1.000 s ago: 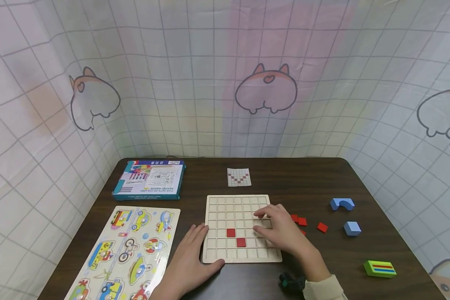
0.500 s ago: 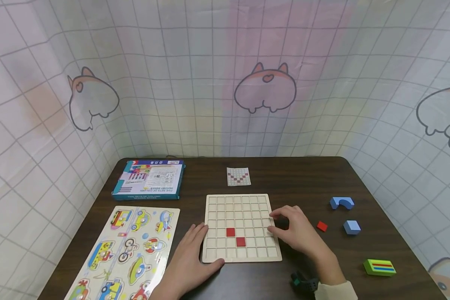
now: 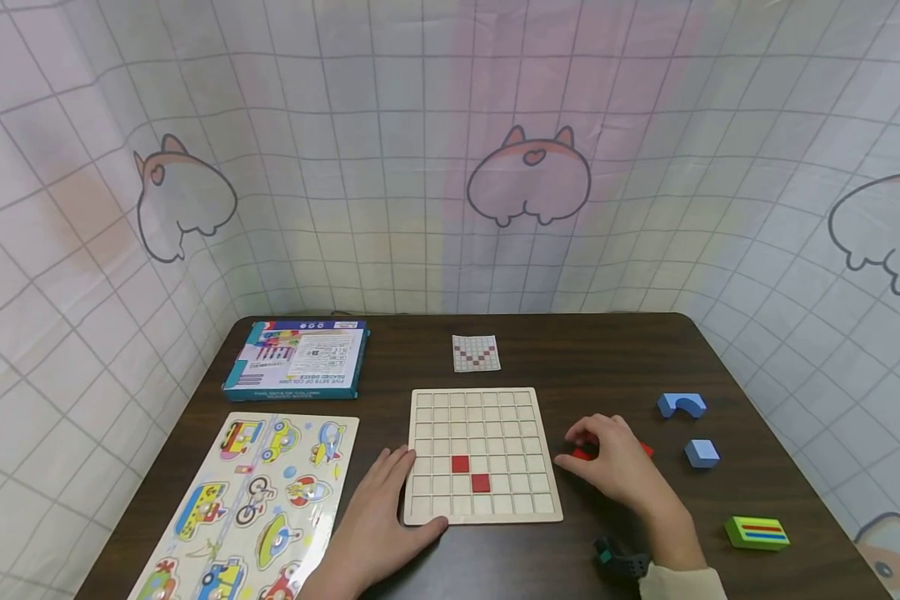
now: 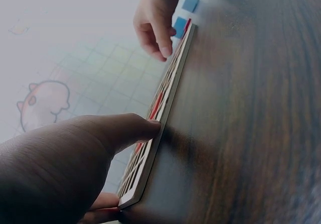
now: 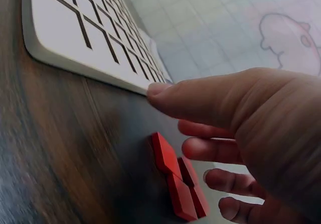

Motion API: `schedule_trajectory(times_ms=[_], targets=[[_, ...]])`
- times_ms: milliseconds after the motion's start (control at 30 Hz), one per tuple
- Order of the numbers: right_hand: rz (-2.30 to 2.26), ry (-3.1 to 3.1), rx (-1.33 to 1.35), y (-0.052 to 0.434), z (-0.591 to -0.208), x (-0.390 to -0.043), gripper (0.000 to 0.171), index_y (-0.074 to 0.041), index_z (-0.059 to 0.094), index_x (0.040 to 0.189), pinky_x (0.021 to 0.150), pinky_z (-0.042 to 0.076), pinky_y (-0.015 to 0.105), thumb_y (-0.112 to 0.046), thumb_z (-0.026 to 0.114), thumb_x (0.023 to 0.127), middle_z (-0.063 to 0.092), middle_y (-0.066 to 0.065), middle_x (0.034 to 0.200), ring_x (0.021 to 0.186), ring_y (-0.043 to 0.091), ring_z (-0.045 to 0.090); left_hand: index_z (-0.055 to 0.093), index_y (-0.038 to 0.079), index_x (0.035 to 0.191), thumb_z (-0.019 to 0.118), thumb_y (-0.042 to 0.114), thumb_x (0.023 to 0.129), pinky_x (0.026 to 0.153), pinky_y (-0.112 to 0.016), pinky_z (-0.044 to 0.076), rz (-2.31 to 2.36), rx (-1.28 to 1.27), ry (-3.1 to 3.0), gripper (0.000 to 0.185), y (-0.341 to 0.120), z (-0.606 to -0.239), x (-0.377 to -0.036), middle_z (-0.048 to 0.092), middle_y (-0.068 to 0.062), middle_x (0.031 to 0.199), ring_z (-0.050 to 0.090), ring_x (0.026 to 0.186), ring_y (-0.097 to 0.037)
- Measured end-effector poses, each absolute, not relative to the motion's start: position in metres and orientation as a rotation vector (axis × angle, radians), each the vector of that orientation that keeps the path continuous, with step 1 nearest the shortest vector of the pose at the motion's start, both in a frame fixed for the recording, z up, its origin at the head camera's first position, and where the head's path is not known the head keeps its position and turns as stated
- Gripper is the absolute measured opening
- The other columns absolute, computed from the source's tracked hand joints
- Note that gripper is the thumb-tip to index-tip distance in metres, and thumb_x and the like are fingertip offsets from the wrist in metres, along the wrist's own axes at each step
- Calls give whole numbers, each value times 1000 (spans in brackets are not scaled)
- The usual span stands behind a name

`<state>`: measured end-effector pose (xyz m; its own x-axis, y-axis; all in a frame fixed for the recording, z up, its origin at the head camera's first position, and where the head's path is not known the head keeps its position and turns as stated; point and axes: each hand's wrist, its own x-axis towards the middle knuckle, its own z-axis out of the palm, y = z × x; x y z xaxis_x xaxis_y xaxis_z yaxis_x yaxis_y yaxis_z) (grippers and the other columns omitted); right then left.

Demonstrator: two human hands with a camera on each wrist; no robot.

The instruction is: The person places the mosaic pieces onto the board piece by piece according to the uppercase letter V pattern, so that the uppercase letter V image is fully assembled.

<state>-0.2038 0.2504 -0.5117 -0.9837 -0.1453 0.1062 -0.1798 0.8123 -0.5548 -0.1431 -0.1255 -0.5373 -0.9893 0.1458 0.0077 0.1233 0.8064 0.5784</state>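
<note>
A pale wooden grid board lies flat on the dark table. Two red square tiles, an upper-left one and a lower-right one, sit in its cells. My left hand rests at the board's near left corner, fingers along the left side, thumb touching the near edge. To the right of the board, my right hand hovers over loose red tiles, thumb and fingers apart with nothing between them. The hand partly hides these tiles in the head view; another tile peeks out behind it.
Beyond the board lies a small pattern card. A flat box and a vehicle puzzle board are at left. At right stand a blue arch block, a blue cube and a green striped block.
My right hand has moved rightward from above the board's right side to over the loose red tiles. My left hand and the two tiles on the board have stayed put.
</note>
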Motion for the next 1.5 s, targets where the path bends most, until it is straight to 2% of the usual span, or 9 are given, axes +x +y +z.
schedule_trajectory(times_ms=[200,567,933,1267,1500], targets=[[894,-2947,260,260,-517,-202,29,-20,77,103,85,47,36,-38,96,89,71,-5,99,102,20,52,51,14,167,87,72,82,132,-63,39,945,230,2955,108,-125,-537,-143,45,-4,177,30,171,-35],[834,-2983,175,268,-519,-202,36,-16,79,107,89,53,42,-41,96,87,74,-2,106,106,23,55,49,15,168,86,73,83,132,-62,38,949,237,2952,109,-124,-538,-144,45,-4,177,30,171,-34],[854,-2969,219,265,-518,-202,26,-19,81,102,91,53,45,-38,95,90,73,-4,104,106,22,55,48,14,168,86,71,83,133,-62,38,945,234,2956,109,-124,-538,-145,44,-4,177,30,171,-34],[805,-2938,260,260,-520,-208,18,-24,82,102,84,49,37,-33,93,92,73,-9,97,99,18,53,48,14,169,86,73,82,132,-63,38,950,225,2952,111,-124,-539,-145,44,-5,177,30,171,-34],[805,-2940,290,244,-517,-211,19,-25,82,106,88,54,41,-35,92,93,75,-11,99,101,16,56,49,13,168,87,70,83,132,-62,39,951,232,2967,109,-126,-539,-144,44,-5,177,31,171,-34]])
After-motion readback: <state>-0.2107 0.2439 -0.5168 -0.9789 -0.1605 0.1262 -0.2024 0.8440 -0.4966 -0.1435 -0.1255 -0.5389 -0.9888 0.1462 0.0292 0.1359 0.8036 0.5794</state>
